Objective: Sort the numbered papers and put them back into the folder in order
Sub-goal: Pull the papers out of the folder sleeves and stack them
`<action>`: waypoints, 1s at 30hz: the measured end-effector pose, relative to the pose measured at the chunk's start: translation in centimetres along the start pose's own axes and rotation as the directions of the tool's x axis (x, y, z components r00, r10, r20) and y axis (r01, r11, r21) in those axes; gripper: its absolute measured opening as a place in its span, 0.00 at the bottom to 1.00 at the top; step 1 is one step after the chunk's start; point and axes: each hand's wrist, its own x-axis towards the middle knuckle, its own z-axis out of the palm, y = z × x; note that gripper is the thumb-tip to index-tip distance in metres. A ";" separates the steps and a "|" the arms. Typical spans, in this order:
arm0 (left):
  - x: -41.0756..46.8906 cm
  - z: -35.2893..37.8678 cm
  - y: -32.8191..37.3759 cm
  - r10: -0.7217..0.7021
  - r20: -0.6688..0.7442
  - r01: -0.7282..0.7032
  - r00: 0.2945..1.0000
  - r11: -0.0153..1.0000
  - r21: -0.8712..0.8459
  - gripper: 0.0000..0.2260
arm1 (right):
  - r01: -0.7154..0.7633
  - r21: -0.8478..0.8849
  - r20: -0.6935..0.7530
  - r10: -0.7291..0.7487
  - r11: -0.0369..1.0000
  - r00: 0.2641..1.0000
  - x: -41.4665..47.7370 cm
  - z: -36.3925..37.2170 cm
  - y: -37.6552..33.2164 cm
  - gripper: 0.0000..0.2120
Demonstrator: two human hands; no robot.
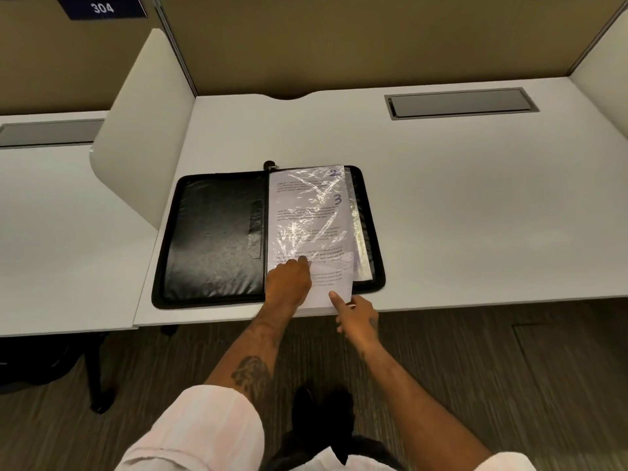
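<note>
- Head view looks down on a white desk [458,198] with a black zip folder [214,239] lying open at the centre of the frame, near the desk's front edge.
- The folder's left half shows a black inner cover with a narrow vertical loop at its right side; its right half holds a stack of clear plastic sleeves [316,212], crinkled and shiny.
- Printed pages show through the top sleeve. A handwritten "2" sits at the upper right corner, and a "3" is just below it.
- A sheet [326,283] of printed paper lies partly inside that sleeve; its lower end sticks out past the folder's bottom edge and reaches the edge of the desk.
- The left hand [289,280] rests on the lower left part of the sleeve, back of the hand up and fingers bent down onto the plastic. Whether they pinch it or only press on it cannot be told.
- The right hand [356,317] is at the sheet's lower right corner, with the index finger [334,297] stretched out on top of the paper and the thumb just beside its edge. Whether the corner is pinched cannot be told.
- Both forearms are bare, with pale sleeves pushed up near the bottom of the frame.
- A grey hatch [460,103] is set into the desk at the upper right.
- A white divider [142,137] stands left of the folder, and a sign [102,8] reading "304" sits at the upper left.
- Dark shoes [323,413] stand on striped carpet [509,368] at the lower centre.
</note>
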 end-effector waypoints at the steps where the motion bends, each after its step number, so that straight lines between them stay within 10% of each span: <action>1: -0.1 -0.1 0.0 0.004 -0.007 -0.004 1.000 1.000 -0.003 0.16 | 0.031 0.045 0.034 -0.032 0.999 0.999 0.0 0.1 -0.3 0.17; 14: -1.0 -3.0 -0.3 0.080 -0.159 -0.073 0.984 0.996 0.051 0.16 | 0.364 -0.343 -0.056 -0.406 0.866 0.912 -1.4 2.2 -2.6 0.17; 23: -1.4 -7.3 -2.4 -0.144 -0.265 0.074 0.954 0.964 -0.257 0.15 | 0.741 -0.569 -0.020 -0.907 0.356 0.420 -7.7 2.8 -3.1 0.13; 30: -3.5 -7.6 -6.9 -0.335 -0.250 0.225 0.908 0.895 -0.385 0.10 | 0.847 -0.530 0.157 -0.976 0.043 0.148 -13.6 2.1 -8.7 0.15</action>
